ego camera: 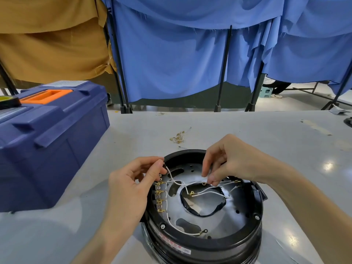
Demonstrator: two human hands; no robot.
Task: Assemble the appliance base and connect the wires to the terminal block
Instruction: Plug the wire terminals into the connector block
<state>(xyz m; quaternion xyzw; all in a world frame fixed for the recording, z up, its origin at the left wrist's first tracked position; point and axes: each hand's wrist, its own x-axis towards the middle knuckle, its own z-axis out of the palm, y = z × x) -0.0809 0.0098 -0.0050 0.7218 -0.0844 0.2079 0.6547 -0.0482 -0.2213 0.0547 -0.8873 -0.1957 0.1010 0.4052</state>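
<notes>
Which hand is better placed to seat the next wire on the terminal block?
Probably the left hand: it pinches a white wire end beside the terminal block; the right hand pinches wire nearer the base centre.

Base [202,244] (near side) is cut off below.

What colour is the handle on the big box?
Orange handle, seen best in the head view.

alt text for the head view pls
The left hand pinches a white wire beside the terminal block of a round black base on a grey table; the right hand pinches a second wire over the base's middle. A blue toolbox stands at left.
</notes>
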